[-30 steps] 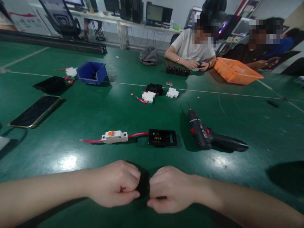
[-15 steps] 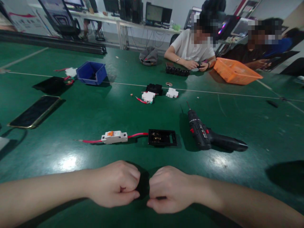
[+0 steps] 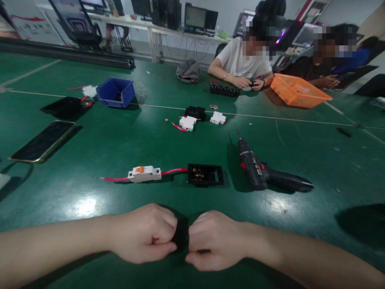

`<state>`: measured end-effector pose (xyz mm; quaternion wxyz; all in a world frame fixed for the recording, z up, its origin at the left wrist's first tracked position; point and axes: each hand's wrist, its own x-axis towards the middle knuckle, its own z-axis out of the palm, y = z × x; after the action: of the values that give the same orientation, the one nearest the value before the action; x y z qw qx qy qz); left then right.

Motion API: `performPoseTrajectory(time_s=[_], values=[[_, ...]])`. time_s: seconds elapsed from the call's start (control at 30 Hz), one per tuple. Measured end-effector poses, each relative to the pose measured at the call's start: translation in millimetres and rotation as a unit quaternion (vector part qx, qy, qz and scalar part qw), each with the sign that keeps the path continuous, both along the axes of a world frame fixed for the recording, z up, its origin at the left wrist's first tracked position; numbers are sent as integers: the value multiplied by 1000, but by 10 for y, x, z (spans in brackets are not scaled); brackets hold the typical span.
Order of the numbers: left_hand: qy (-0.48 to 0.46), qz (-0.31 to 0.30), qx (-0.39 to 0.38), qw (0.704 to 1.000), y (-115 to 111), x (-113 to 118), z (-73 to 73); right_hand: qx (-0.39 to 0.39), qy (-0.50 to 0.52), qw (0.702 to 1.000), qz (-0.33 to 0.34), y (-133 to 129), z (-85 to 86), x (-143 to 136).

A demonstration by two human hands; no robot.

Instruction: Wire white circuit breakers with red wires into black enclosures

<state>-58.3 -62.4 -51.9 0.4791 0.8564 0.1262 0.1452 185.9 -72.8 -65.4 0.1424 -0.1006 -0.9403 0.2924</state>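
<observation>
My left hand [image 3: 148,233] rests as a loose fist at the near part of the green table [image 3: 120,138]. Facing it across a narrow gap is my right hand [image 3: 214,240], also curled into a fist. Nothing shows in either. Beyond them lies a white circuit breaker [image 3: 145,174] with an orange switch. One red wire [image 3: 116,179] sticks out to its left; another red wire [image 3: 174,171] joins it to an open black rectangular housing [image 3: 206,175] with brass-coloured parts inside. To the right, a black cordless drill [image 3: 254,166] lies on its side, its bit pointing away from me.
A phone [image 3: 45,141], a black tray [image 3: 61,107] and a blue bin [image 3: 116,93] are on the left. Farther off lie two white breakers [image 3: 188,123], a grey bag [image 3: 188,71] and an orange basket [image 3: 299,91]. A person [image 3: 242,60] handles something small across the table.
My hands and the things near them stay in place. At the far right, a seated person's hands have shifted, and the phone-like object seen there before no longer shows.
</observation>
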Motion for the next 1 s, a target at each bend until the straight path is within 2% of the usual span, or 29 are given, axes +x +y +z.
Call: performPoseTrajectory(time_s=[1.0], values=[[-3, -1, 18, 1000, 0, 9, -1, 7, 1, 1000, 2, 5, -2, -5]])
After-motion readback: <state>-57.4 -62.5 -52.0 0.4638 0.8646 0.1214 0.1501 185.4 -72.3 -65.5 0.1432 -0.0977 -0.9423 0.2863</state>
